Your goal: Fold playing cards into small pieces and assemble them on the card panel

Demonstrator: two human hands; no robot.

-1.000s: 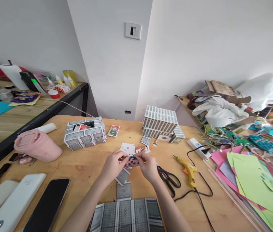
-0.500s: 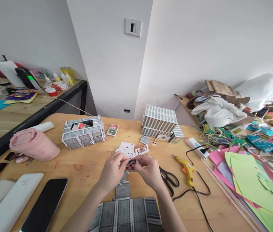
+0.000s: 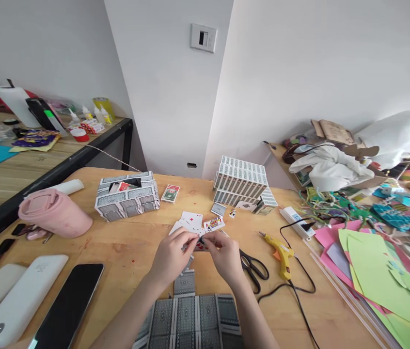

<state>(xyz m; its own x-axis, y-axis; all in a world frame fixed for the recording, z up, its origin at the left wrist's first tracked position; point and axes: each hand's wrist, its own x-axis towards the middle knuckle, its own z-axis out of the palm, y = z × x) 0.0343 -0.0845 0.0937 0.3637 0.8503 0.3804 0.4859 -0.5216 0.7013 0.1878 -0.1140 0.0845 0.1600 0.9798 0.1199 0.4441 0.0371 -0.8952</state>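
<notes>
Both hands have drawn slightly nearer since a moment ago. Left hand (image 3: 171, 256) and right hand (image 3: 227, 257) pinch one small playing card (image 3: 200, 245) between closed fingers, above the bench (image 3: 125, 252). At three o'clock lie scissors (image 3: 253, 267) and a glue gun (image 3: 280, 249). Pinching unevenly could crease the card.

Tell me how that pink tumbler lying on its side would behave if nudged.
The pink tumbler lies on its rounded side on the wooden table, so it would probably roll. Its body tapers, so it would likely curve rather than run straight. The lid looks shut; spilling seems unlikely.
</notes>
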